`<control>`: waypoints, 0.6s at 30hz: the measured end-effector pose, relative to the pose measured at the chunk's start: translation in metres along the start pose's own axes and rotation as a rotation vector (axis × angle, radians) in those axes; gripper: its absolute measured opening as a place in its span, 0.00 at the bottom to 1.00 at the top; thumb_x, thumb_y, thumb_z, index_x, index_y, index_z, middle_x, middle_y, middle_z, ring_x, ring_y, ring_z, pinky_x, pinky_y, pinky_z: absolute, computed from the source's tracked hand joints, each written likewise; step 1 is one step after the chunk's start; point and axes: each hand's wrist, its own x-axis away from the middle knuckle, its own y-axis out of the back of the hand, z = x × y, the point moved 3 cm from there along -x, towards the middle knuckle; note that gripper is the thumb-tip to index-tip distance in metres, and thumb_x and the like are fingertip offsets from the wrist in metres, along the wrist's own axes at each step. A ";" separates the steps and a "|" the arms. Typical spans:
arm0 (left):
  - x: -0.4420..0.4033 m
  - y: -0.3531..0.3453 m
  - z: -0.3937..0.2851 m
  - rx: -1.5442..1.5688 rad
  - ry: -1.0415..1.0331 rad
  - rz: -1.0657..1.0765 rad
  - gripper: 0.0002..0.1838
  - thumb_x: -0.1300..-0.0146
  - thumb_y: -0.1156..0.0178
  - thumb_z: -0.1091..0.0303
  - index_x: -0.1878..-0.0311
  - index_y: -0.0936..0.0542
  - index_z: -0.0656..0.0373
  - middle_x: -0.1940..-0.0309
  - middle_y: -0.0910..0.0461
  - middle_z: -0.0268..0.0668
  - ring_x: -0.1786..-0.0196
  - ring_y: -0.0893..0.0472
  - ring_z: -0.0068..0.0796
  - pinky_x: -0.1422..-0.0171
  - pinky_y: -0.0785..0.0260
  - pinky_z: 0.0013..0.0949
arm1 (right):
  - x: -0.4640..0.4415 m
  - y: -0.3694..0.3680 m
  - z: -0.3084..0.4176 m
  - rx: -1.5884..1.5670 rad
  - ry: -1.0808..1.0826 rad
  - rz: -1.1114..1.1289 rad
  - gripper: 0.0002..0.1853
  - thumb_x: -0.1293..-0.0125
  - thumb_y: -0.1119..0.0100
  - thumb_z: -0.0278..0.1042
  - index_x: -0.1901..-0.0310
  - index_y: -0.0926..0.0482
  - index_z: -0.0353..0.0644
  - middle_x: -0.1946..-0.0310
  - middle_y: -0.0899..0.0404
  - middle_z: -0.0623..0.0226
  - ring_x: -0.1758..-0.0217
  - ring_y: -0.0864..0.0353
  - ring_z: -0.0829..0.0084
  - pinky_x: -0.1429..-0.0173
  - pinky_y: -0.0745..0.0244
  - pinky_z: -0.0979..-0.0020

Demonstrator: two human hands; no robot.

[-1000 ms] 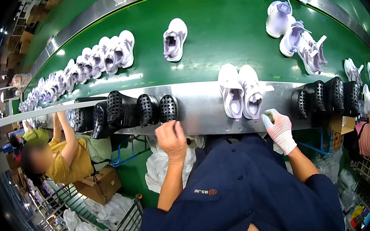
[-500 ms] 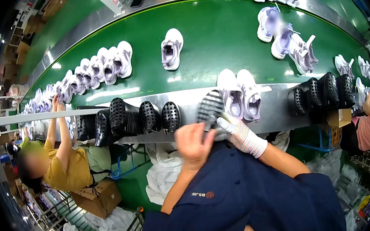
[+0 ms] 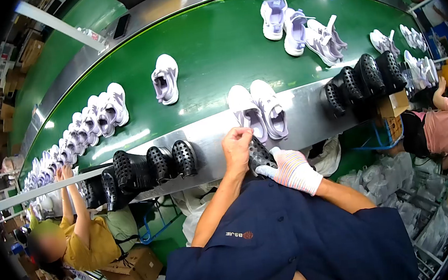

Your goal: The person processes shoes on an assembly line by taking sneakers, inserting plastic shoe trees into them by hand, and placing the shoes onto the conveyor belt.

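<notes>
At seven o'clock from the shoes point(image 3: 265, 106), left hand point(image 3: 236, 149), grip pinching the insole point(image 3: 259, 156) near its top; at six, the insole itself; at five, right hand point(image 3: 295, 172), grip clasping its lower end. Uneven pull might crease it; a loosened pinch might drop it.

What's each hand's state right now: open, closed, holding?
Left hand: fingertips pinched closed by the black perforated piece; whether they hold it cannot be told.
Right hand, gloved: closed, holding the black perforated piece.
</notes>
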 end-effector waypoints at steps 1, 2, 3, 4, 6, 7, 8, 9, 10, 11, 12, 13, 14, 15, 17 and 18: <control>0.001 -0.004 0.009 0.019 0.074 0.006 0.05 0.35 0.30 0.72 0.61 0.14 0.64 0.69 0.17 0.30 0.68 0.25 0.15 0.62 0.33 0.22 | 0.003 -0.011 -0.010 -0.006 -0.010 0.000 0.34 0.32 0.37 0.64 0.53 0.21 0.29 0.65 0.15 0.40 0.57 0.14 0.41 0.52 0.19 0.49; -0.001 -0.007 0.012 0.017 0.070 0.018 0.05 0.35 0.30 0.72 0.61 0.14 0.64 0.69 0.17 0.30 0.68 0.25 0.15 0.62 0.33 0.22 | 0.002 -0.023 -0.024 -0.135 0.007 -0.051 0.34 0.32 0.37 0.63 0.54 0.21 0.30 0.66 0.15 0.40 0.59 0.14 0.41 0.53 0.19 0.49; -0.001 -0.007 0.014 0.049 0.092 -0.017 0.05 0.35 0.30 0.72 0.61 0.14 0.63 0.69 0.17 0.30 0.68 0.25 0.14 0.62 0.33 0.22 | 0.000 -0.022 -0.027 -0.259 0.027 -0.104 0.33 0.32 0.37 0.63 0.56 0.22 0.30 0.67 0.16 0.40 0.60 0.14 0.40 0.53 0.20 0.48; 0.001 -0.008 0.018 0.080 0.126 -0.058 0.05 0.34 0.30 0.72 0.61 0.14 0.63 0.68 0.17 0.29 0.68 0.25 0.14 0.63 0.34 0.22 | -0.001 -0.021 -0.031 -0.260 0.021 -0.108 0.33 0.32 0.37 0.63 0.56 0.22 0.30 0.67 0.16 0.40 0.60 0.14 0.40 0.53 0.20 0.48; -0.002 -0.009 0.016 0.023 0.102 -0.074 0.07 0.35 0.30 0.71 0.61 0.15 0.65 0.71 0.17 0.31 0.70 0.23 0.20 0.63 0.30 0.26 | 0.001 -0.019 -0.032 -0.234 0.008 -0.126 0.31 0.31 0.37 0.61 0.58 0.23 0.31 0.70 0.16 0.41 0.61 0.15 0.38 0.53 0.20 0.47; -0.006 -0.011 0.004 -0.262 -0.002 -0.130 0.09 0.36 0.30 0.69 0.59 0.16 0.66 0.70 0.17 0.34 0.69 0.21 0.25 0.60 0.28 0.31 | -0.002 -0.015 -0.032 -0.188 0.000 -0.134 0.28 0.29 0.38 0.58 0.59 0.23 0.32 0.71 0.16 0.41 0.61 0.15 0.38 0.51 0.20 0.47; -0.012 -0.013 -0.008 -0.545 -0.111 -0.182 0.12 0.37 0.30 0.67 0.56 0.16 0.66 0.69 0.16 0.38 0.68 0.19 0.31 0.58 0.26 0.36 | -0.006 -0.009 -0.031 -0.084 -0.036 -0.125 0.25 0.29 0.39 0.56 0.58 0.22 0.35 0.69 0.15 0.43 0.60 0.14 0.40 0.51 0.20 0.46; -0.023 -0.013 -0.011 -0.686 -0.275 -0.221 0.19 0.38 0.29 0.64 0.51 0.18 0.68 0.64 0.16 0.46 0.59 0.17 0.45 0.50 0.26 0.45 | -0.012 -0.001 -0.033 -0.057 -0.045 -0.130 0.25 0.29 0.39 0.56 0.59 0.21 0.36 0.69 0.15 0.43 0.60 0.14 0.40 0.52 0.20 0.46; -0.025 -0.019 -0.030 -0.901 -0.428 -0.256 0.23 0.39 0.27 0.61 0.46 0.19 0.67 0.62 0.18 0.49 0.51 0.19 0.50 0.44 0.27 0.47 | -0.020 0.006 -0.033 -0.026 -0.054 -0.133 0.24 0.29 0.39 0.56 0.59 0.20 0.37 0.68 0.15 0.43 0.60 0.14 0.40 0.54 0.20 0.47; -0.036 -0.023 -0.032 -1.006 -0.540 -0.214 0.21 0.39 0.29 0.63 0.48 0.18 0.67 0.63 0.18 0.50 0.50 0.20 0.52 0.44 0.27 0.48 | -0.031 0.009 -0.037 0.069 -0.073 -0.074 0.24 0.28 0.39 0.56 0.56 0.19 0.37 0.64 0.13 0.46 0.56 0.13 0.43 0.50 0.20 0.48; -0.046 -0.023 -0.031 -1.111 -0.652 -0.170 0.19 0.39 0.30 0.65 0.49 0.18 0.68 0.63 0.18 0.51 0.49 0.20 0.53 0.43 0.28 0.50 | -0.040 0.017 -0.036 0.122 -0.084 0.009 0.23 0.29 0.39 0.55 0.55 0.17 0.37 0.62 0.13 0.47 0.54 0.13 0.46 0.49 0.19 0.50; -0.057 -0.018 -0.028 -1.108 -0.653 -0.171 0.19 0.39 0.30 0.65 0.49 0.18 0.68 0.63 0.18 0.51 0.49 0.20 0.53 0.43 0.28 0.50 | -0.050 0.018 -0.041 0.145 -0.081 -0.008 0.23 0.29 0.38 0.54 0.56 0.16 0.37 0.62 0.13 0.47 0.54 0.13 0.46 0.48 0.19 0.50; -0.068 -0.018 -0.024 -1.224 -0.690 0.016 0.16 0.38 0.33 0.67 0.52 0.17 0.68 0.63 0.19 0.53 0.51 0.20 0.54 0.44 0.28 0.51 | -0.059 0.016 -0.045 0.169 -0.077 -0.024 0.22 0.30 0.38 0.53 0.56 0.16 0.37 0.62 0.13 0.48 0.54 0.12 0.47 0.48 0.19 0.50; -0.072 -0.020 -0.019 -1.334 -0.720 0.206 0.13 0.38 0.36 0.69 0.54 0.17 0.69 0.63 0.19 0.54 0.52 0.20 0.55 0.44 0.28 0.52 | -0.064 0.018 -0.043 0.183 -0.085 -0.066 0.18 0.31 0.37 0.48 0.57 0.15 0.38 0.63 0.12 0.49 0.55 0.12 0.47 0.49 0.18 0.50; -0.070 -0.019 -0.020 -1.233 -0.630 0.342 0.10 0.39 0.38 0.72 0.57 0.17 0.69 0.63 0.18 0.55 0.54 0.20 0.58 0.45 0.27 0.52 | -0.085 0.014 -0.035 0.188 -0.085 -0.084 0.15 0.31 0.38 0.44 0.57 0.15 0.39 0.64 0.12 0.49 0.57 0.12 0.47 0.51 0.18 0.50; -0.068 -0.018 -0.019 -1.131 -0.541 0.474 0.08 0.39 0.41 0.75 0.61 0.17 0.68 0.63 0.18 0.57 0.55 0.20 0.60 0.46 0.27 0.52 | -0.095 0.008 -0.031 0.190 -0.085 -0.104 0.12 0.31 0.40 0.39 0.58 0.15 0.39 0.65 0.12 0.49 0.58 0.11 0.47 0.52 0.18 0.50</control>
